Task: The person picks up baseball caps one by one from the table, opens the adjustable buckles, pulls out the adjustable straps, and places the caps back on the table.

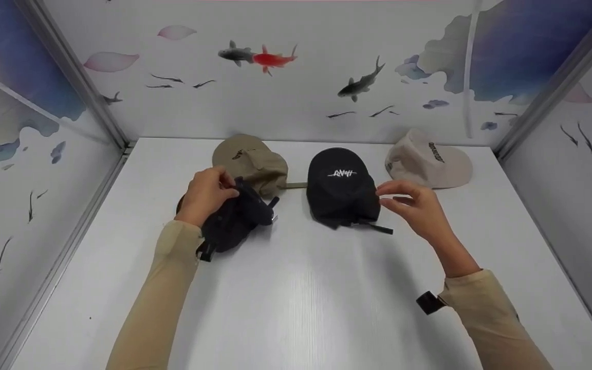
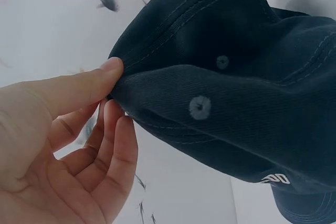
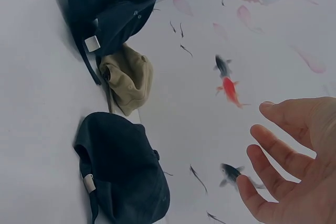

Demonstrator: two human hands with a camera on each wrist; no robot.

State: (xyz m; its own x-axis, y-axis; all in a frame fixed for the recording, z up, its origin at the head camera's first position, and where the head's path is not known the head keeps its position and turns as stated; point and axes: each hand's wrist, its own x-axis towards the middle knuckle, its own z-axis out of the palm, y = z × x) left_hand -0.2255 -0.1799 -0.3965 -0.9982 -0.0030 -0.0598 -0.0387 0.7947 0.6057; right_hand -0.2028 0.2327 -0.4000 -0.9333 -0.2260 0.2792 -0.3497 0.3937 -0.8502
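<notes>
My left hand (image 1: 207, 195) pinches the crown of a dark navy cap (image 2: 231, 93) between thumb and fingers, and the cap's cloth folds where it is held. A buckle and strap dangle from this cap (image 3: 107, 14), seen in the right wrist view. White lettering shows low on its front in the left wrist view. Beside a second dark cap (image 1: 342, 190) with white script is my right hand (image 1: 417, 208), its fingers relaxed and apart with nothing between them. That second cap sits on the table, its strap trailing to the right.
Behind the held cap a khaki cap (image 1: 252, 159) rests on the white table (image 1: 296, 308), its strap reaching toward the dark cap. At the back right lies a beige cap (image 1: 429, 159) with dark lettering. Walls printed with fish (image 1: 360, 82) enclose the back and sides.
</notes>
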